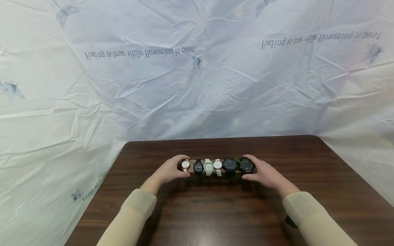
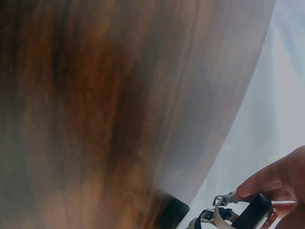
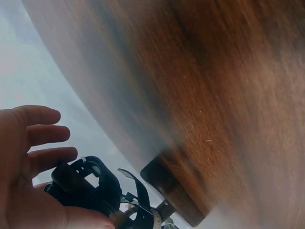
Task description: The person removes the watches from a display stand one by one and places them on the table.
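sleeves [image 1: 135, 212] near edge | left hand [image 1: 169, 171] fingers curled round left end of watch stand [image 1: 212, 169] | right hand [image 1: 264, 174] curled round its right end | stand with six watches [image 1: 208, 166] mid-table [image 1: 323, 177], lengthwise left to right

- From the head camera we look forward and down over the dark brown wooden table [image 1: 215, 212] towards a crinkled white printed sheet [image 1: 197, 85].
- Our wrist cameras sit very close, facing up along the tabletop.
- All three views share the row of wristwatches on a wooden bar [image 1: 215, 166].
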